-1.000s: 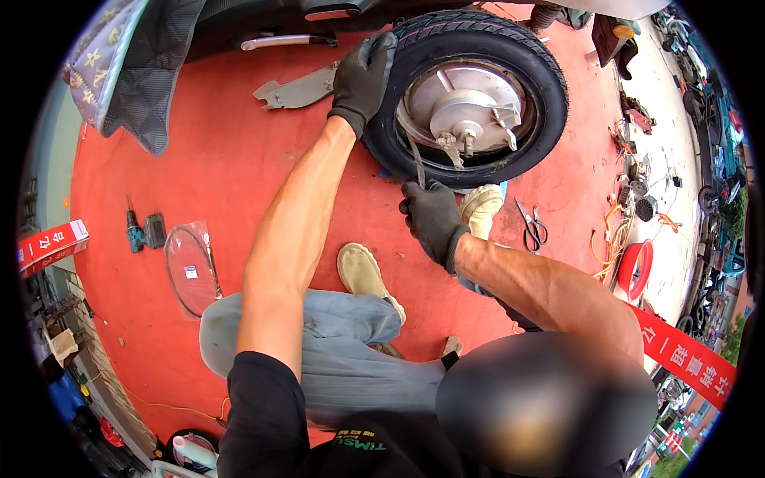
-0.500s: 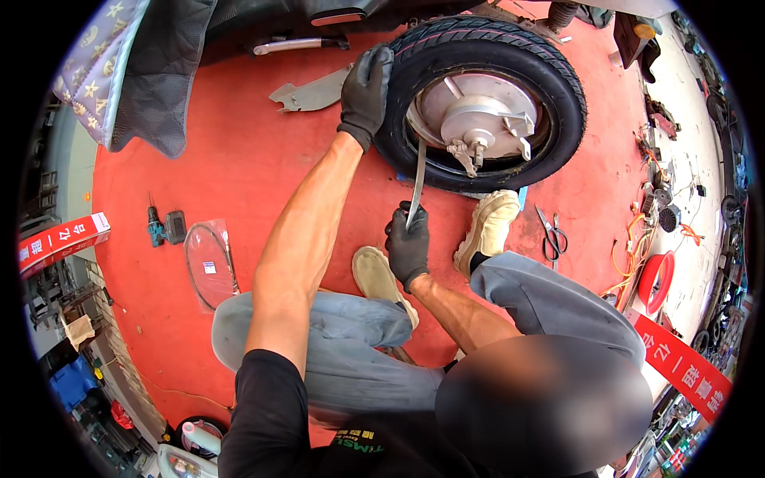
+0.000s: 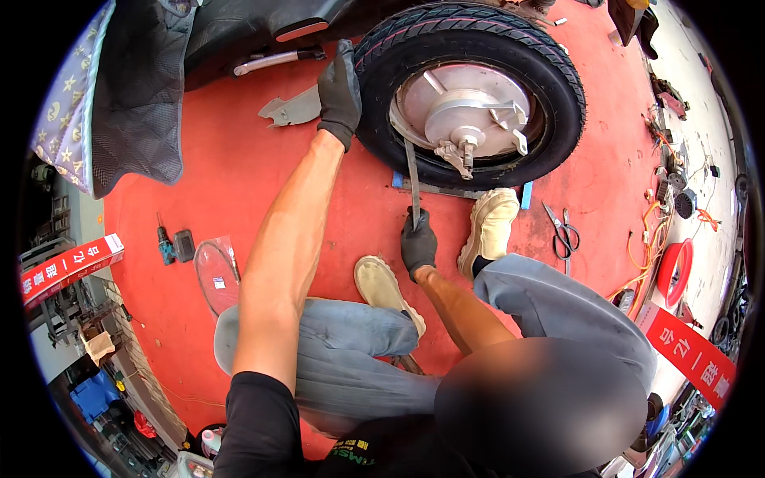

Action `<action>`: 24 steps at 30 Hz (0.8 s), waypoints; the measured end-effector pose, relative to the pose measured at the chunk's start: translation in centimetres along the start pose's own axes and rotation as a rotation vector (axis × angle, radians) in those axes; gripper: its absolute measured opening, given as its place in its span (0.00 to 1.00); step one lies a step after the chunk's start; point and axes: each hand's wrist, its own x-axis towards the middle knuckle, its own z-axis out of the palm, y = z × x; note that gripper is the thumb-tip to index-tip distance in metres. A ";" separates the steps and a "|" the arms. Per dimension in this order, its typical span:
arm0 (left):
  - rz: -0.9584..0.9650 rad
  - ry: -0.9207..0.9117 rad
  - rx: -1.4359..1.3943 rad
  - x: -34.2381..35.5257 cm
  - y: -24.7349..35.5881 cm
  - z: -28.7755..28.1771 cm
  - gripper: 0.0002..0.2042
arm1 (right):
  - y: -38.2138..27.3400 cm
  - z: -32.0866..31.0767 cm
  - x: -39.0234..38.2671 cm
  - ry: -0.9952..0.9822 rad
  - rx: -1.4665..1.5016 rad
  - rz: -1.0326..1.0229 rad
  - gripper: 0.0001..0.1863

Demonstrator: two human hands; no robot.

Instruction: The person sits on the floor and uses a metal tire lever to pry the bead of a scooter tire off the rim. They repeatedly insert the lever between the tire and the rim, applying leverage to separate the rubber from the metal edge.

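My gloved left hand [image 3: 339,95] grips the left side of the black tire [image 3: 470,40], fingers wrapped against it. Inside the tire sits a silver hub [image 3: 434,84] with a drum, axle and bracket. My gloved right hand [image 3: 418,243] is closed on a flat metal lever [image 3: 413,175], whose upper end meets the rim at the wheel's lower left. A grey metal plate [image 3: 287,107] lies on the red mat left of the tire, partly behind my left hand.
A dark vehicle body [image 3: 239,28] stands behind, with a quilted cover [image 3: 119,103] at upper left. A drill [image 3: 166,248], bagged cable [image 3: 215,275] and scissors [image 3: 564,239] lie on the mat [image 3: 175,215]. Wires, parts and a red ring [image 3: 676,271] are at right, beside my boots.
My right hand has moved down from near the rim toward my body, exposing more of the lever. My left hand stays on the tire's left side while the view shifts slightly.
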 end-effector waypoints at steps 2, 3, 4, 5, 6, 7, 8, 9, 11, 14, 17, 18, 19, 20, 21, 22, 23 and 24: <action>0.011 0.000 0.043 -0.1 0.4 0.5 0.22 | 0.0 -0.2 0.9 -0.015 -0.020 0.056 0.14; 0.054 0.002 0.094 0.0 0.4 0.3 0.22 | -0.2 -0.2 1.2 -0.028 -0.027 0.073 0.14; 0.097 0.004 0.143 0.1 0.4 0.1 0.22 | -0.2 -0.5 1.4 -0.039 -0.062 0.069 0.14; 0.082 0.004 0.133 0.1 0.4 0.0 0.22 | 0.0 -1.1 1.7 -0.049 -0.097 0.065 0.14; 0.069 0.002 0.117 0.1 0.3 0.0 0.22 | 0.1 -1.8 2.0 -0.055 -0.133 0.061 0.15; 0.056 -0.001 0.101 0.2 0.3 0.0 0.22 | 0.2 -2.4 2.1 -0.090 -0.150 0.045 0.15; 0.070 0.000 0.102 0.4 0.3 0.1 0.23 | 0.4 -3.2 2.1 -0.125 -0.168 0.031 0.15; 0.082 0.006 0.097 0.5 0.3 0.3 0.23 | 0.3 -4.2 2.0 -0.160 -0.194 0.015 0.16; 0.066 0.016 0.110 0.4 0.1 0.2 0.24 | -1.6 -6.7 1.2 -0.288 -0.146 0.002 0.18; 0.017 -0.001 0.159 0.1 0.3 0.1 0.26 | -2.9 -9.1 0.3 -0.369 0.112 0.047 0.20; 0.045 0.034 0.240 0.0 0.8 -0.7 0.27 | -10.0 -12.0 -1.3 -0.461 0.616 0.367 0.16; 0.058 0.041 0.252 -0.1 1.0 -0.2 0.27 | -10.1 -11.8 -1.3 -0.438 0.653 0.360 0.15; 0.070 0.049 0.264 -0.2 1.1 0.3 0.27 | -10.1 -11.6 -1.3 -0.416 0.690 0.352 0.14; 0.083 0.057 0.277 -0.3 1.3 0.8 0.28 | -9.9 -11.8 -1.4 -0.395 0.727 0.345 0.14; 0.081 0.049 0.299 -0.2 1.3 0.5 0.28 | -10.4 -12.0 -1.8 -0.403 0.761 0.323 0.14; 0.083 0.042 0.326 0.1 1.2 -0.1 0.28 | -10.6 -12.0 -3.5 -0.423 0.707 0.270 0.13; 0.086 0.037 0.353 0.4 1.1 -0.6 0.28 | -10.5 -12.1 -6.4 -0.443 0.653 0.216 0.12; 0.095 0.031 0.347 0.8 1.3 -0.5 0.28 | -10.6 -12.6 -8.3 -0.457 0.587 0.159 0.12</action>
